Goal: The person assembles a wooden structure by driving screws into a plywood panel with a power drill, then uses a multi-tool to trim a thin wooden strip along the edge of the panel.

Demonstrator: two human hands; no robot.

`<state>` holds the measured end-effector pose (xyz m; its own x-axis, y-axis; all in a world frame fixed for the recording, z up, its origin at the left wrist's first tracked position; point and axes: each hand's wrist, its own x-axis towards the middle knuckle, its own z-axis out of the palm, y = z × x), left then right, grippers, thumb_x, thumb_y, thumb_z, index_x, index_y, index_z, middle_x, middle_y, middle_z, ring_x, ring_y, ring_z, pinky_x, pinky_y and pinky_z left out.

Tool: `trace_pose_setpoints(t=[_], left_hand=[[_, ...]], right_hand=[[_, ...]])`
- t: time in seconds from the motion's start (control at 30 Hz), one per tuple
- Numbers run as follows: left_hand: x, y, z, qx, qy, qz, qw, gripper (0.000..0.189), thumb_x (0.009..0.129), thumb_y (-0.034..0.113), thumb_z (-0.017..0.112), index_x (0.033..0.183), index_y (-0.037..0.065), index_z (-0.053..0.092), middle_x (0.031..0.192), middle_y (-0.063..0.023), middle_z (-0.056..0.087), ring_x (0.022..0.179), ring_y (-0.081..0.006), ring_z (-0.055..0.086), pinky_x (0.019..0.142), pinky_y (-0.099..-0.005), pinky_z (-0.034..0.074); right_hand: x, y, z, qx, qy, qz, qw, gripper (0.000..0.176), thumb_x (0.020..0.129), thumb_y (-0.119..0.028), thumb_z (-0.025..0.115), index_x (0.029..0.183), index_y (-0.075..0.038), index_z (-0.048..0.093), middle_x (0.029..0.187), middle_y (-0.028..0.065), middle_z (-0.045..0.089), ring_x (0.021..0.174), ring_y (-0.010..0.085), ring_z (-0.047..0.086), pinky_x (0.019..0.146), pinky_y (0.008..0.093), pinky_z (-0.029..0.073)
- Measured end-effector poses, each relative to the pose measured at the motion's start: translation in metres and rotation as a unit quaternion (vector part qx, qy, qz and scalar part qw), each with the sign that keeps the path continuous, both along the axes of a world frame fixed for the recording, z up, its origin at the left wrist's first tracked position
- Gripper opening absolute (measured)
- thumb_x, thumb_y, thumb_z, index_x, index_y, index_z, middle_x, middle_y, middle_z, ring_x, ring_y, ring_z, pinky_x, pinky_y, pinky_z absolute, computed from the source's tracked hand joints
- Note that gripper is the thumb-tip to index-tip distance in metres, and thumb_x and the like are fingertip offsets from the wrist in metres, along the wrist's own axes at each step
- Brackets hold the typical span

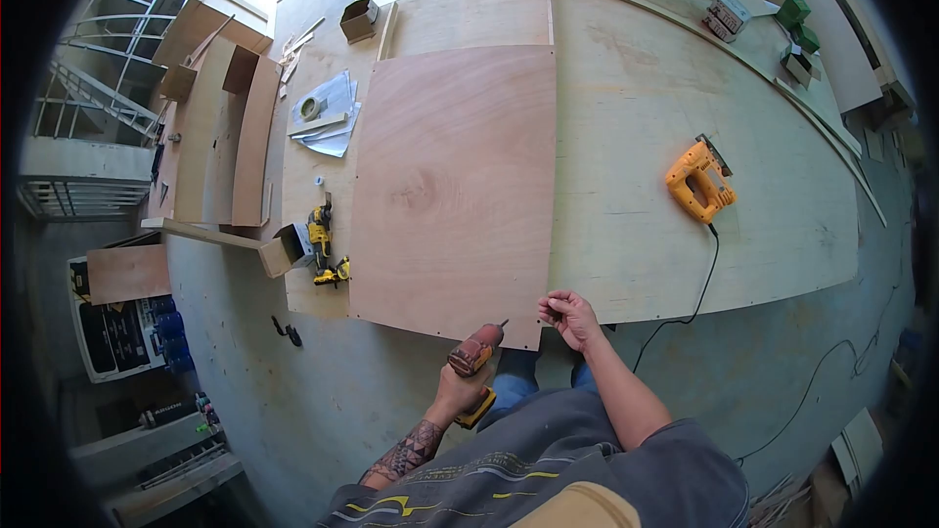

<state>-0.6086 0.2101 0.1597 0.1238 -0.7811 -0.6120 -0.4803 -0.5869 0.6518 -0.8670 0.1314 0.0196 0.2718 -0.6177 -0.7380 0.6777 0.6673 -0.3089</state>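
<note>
Left hand [460,391]: grips our drill [477,347]; a slanted bit [505,323] could skid.
Right hand [575,321]: pinched; whether on anything, we cannot tell.
Panel [455,186]: lies left of the jigsaw [696,184]; skidding would scar it.

We look across a grey-green workshop floor [245,352], flecked with debris.
To our left stands an open wooden carcass [256,147], with pale metal bars [103,88] beyond; light brightens the far floor, while shadow fills our lower left.
</note>
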Motion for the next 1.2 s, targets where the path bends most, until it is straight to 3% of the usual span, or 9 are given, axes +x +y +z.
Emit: trace_pose_setpoints(t=[0.23,0.47,0.63,0.77,0.8,0.87,1.0,1.1,1.2], left_hand=[[-0.037,-0.041,0.005,-0.079,0.062,-0.105,0.989,0.05,0.087,0.026,0.083,0.125,-0.002,0.069,0.109,-0.0156,0.078,0.101,-0.0181,0.075,0.089,-0.0356,0.058],[-0.044,-0.054,0.029,-0.098,0.08,-0.102,0.987,0.045,0.086,0.014,0.078,0.126,0.001,0.064,0.11,-0.0086,0.072,0.1,-0.0173,0.07,0.086,-0.0341,0.057],[-0.035,-0.052,0.031,-0.083,0.163,-0.022,0.983,0.04,0.09,0.005,0.075,0.128,0.0,0.064,0.113,-0.0073,0.072,0.101,-0.015,0.069,0.086,-0.0317,0.057],[-0.036,-0.054,0.034,-0.085,0.189,-0.026,0.978,0.04,0.09,0.004,0.075,0.128,-0.001,0.065,0.111,-0.0068,0.073,0.081,-0.0094,0.067,0.068,-0.0251,0.056],[-0.036,-0.056,0.033,-0.087,0.189,-0.029,0.978,0.04,0.09,0.004,0.075,0.128,-0.001,0.065,0.111,-0.0068,0.073,0.081,-0.0094,0.067,0.068,-0.0251,0.056],[-0.038,-0.057,0.029,-0.103,0.187,-0.034,0.976,0.04,0.088,0.01,0.08,0.124,0.0,0.066,0.11,-0.007,0.074,0.096,-0.0155,0.071,0.085,-0.0317,0.058],[-0.036,-0.063,0.018,-0.073,0.181,-0.033,0.98,0.039,0.088,0.009,0.079,0.124,0.0,0.066,0.111,-0.0068,0.074,0.098,-0.0151,0.071,0.085,-0.0306,0.057],[-0.04,-0.076,0.016,-0.059,0.191,-0.019,0.98,0.036,0.088,0.008,0.078,0.122,0.001,0.067,0.107,-0.0061,0.073,0.087,-0.0124,0.07,0.076,-0.029,0.058],[-0.051,-0.093,0.016,-0.053,0.192,-0.007,0.98,0.03,0.091,0.003,0.074,0.119,-0.001,0.068,0.09,-0.0012,0.067,0.064,-0.0069,0.06,0.056,-0.0239,0.05]], right_hand=[[-0.014,-0.011,0.024,-0.032,0.0,0.039,0.999,0.016,0.095,-0.005,0.066,0.111,-0.004,0.065,0.084,0.0012,0.065,0.077,0.0125,0.064,0.07,0.0267,0.054],[-0.008,-0.017,0.06,-0.105,0.099,-0.019,0.989,0.022,0.095,-0.006,0.066,0.117,-0.005,0.065,0.084,0.0035,0.069,0.069,0.0121,0.063,0.066,0.0241,0.052],[-0.007,-0.011,0.091,-0.089,-0.039,-0.054,0.994,0.013,0.105,-0.014,0.066,0.115,-0.006,0.068,0.089,0.0033,0.071,0.072,0.0098,0.063,0.069,0.0255,0.055],[0.003,-0.013,0.091,-0.111,-0.082,-0.064,0.988,0.014,0.107,-0.019,0.064,0.112,-0.007,0.069,0.092,0.0021,0.071,0.074,0.009,0.063,0.07,0.0251,0.054],[0.007,-0.013,0.091,-0.099,-0.104,-0.078,0.987,0.015,0.108,-0.02,0.062,0.111,-0.007,0.068,0.093,0.0017,0.07,0.075,0.0085,0.062,0.07,0.0247,0.054],[0.012,-0.016,0.091,-0.086,-0.126,-0.094,0.984,0.016,0.109,-0.022,0.061,0.111,-0.007,0.068,0.093,0.0013,0.068,0.075,0.008,0.061,0.07,0.0244,0.053],[0.021,-0.023,0.081,-0.033,-0.212,-0.154,0.965,0.016,0.107,-0.021,0.064,0.109,-0.006,0.069,0.089,-0.001,0.065,0.072,0.0087,0.057,0.067,0.0249,0.049],[0.028,-0.031,0.066,-0.022,-0.23,-0.165,0.959,0.016,0.107,-0.022,0.064,0.107,-0.006,0.068,0.088,-0.0018,0.064,0.071,0.0083,0.055,0.066,0.0246,0.048],[0.033,-0.045,0.048,-0.029,-0.242,-0.181,0.953,0.017,0.108,-0.024,0.064,0.107,-0.007,0.068,0.087,-0.0026,0.063,0.07,0.0078,0.055,0.066,0.0242,0.047]])
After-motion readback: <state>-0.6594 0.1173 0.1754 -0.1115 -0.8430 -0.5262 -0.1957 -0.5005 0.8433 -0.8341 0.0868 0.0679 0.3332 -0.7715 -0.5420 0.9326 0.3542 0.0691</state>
